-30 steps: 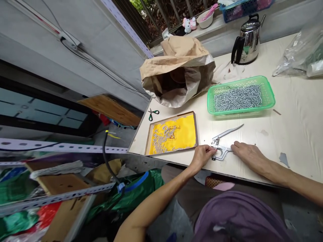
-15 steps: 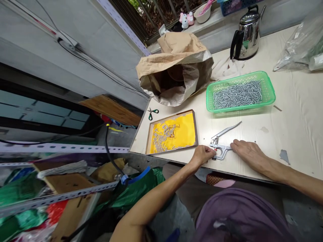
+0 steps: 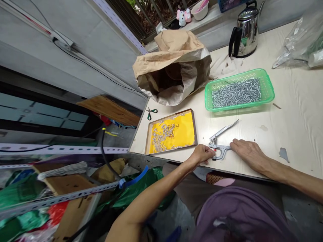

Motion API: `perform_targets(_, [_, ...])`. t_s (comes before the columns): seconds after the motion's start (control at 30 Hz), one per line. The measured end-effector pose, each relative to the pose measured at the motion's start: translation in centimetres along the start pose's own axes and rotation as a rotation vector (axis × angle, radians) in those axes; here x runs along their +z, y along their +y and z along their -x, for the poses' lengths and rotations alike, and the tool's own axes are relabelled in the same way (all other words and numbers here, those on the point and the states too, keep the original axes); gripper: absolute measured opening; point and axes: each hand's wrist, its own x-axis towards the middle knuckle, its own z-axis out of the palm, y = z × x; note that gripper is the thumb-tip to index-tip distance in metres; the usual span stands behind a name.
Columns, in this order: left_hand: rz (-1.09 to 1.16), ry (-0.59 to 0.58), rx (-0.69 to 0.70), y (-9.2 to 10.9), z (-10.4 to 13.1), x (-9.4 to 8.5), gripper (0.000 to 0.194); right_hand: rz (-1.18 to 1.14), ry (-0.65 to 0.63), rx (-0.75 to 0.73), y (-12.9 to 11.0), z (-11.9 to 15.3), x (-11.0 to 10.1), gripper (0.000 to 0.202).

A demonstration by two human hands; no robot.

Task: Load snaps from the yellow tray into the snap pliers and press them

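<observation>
Lying on the tabletop [image 3: 295,124], the metal pliers [image 3: 223,147] sit between two hands: the fingers of the left hand [image 3: 201,154] pinch together at the head, whether around something small I cannot tell; those of the right hand [image 3: 246,152] close on one handle's end.

1 head-worn view, facing forward and down, near the table [image 3: 300,111]

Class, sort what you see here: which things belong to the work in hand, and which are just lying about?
Work:
pliers, by left hand and right hand
likely tray and basket, both holding small metal pieces

Seemingly lying about:
scissors
kettle
paper bag
plastic bag
</observation>
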Motion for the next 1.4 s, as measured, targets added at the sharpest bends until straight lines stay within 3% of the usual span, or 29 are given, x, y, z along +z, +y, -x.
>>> perform_targets(0.33, [-0.006, 0.018, -0.009, 0.1, 0.5, 0.2, 0.022, -0.107, -0.018, -0.065, 1.4, -0.4, -0.7, 0.011])
perform_targets(0.37, [-0.003, 0.018, -0.011, 0.2, 0.5, 0.2, 0.022, -0.102, 0.004, -0.073, 1.8, -0.6, -0.8, 0.017])
perform_targets(0.5, [0.014, 0.018, -0.016, 0.3, 0.8, 0.3, 0.02, 0.017, 0.117, -0.067, 3.7, -2.4, -1.2, 0.076])
perform_targets(0.57, [0.021, 0.021, -0.019, 0.4, 0.8, 0.3, 0.019, 0.045, 0.111, -0.091, 4.3, -3.2, -1.2, 0.087])
perform_targets(0.7, [0.023, 0.029, -0.025, 0.5, 0.9, 0.3, 0.02, 0.081, 0.074, -0.111, 4.6, -4.0, -1.3, 0.082])
perform_targets(0.83, [-0.086, 0.058, -0.049, 0.3, 1.4, 0.4, 0.023, 0.102, 0.076, -0.127, 3.8, -3.8, -2.0, 0.054])
perform_targets(0.9, [-0.253, 0.155, 0.042, 0.3, 2.0, 0.8, 0.024, 0.101, 0.049, -0.12, 3.4, -3.6, -2.3, 0.042])
perform_targets(1.03, [-0.652, 0.412, 0.521, 0.9, 2.0, 2.4, 0.024, 0.102, 0.049, -0.109, 2.8, -3.1, -2.3, 0.029])
perform_targets(1.13, [-0.818, 0.356, 0.783, 2.1, 0.5, 3.4, 0.053, 0.082, 0.064, -0.105, 2.9, -3.0, -2.1, 0.033])
perform_targets(1.2, [-0.863, 0.281, 0.85, 2.9, -0.7, 3.6, 0.06, 0.072, 0.061, -0.094, 3.0, -3.0, -2.0, 0.043])
perform_targets(1.3, [-0.924, 0.204, 0.845, 3.8, -1.7, 3.4, 0.061, 0.065, 0.04, -0.072, 3.0, -2.8, -2.2, 0.048])
perform_targets(1.4, [-0.97, 0.179, 0.83, 4.2, -1.8, 3.3, 0.047, 0.063, 0.024, -0.057, 2.9, -2.7, -2.2, 0.024])
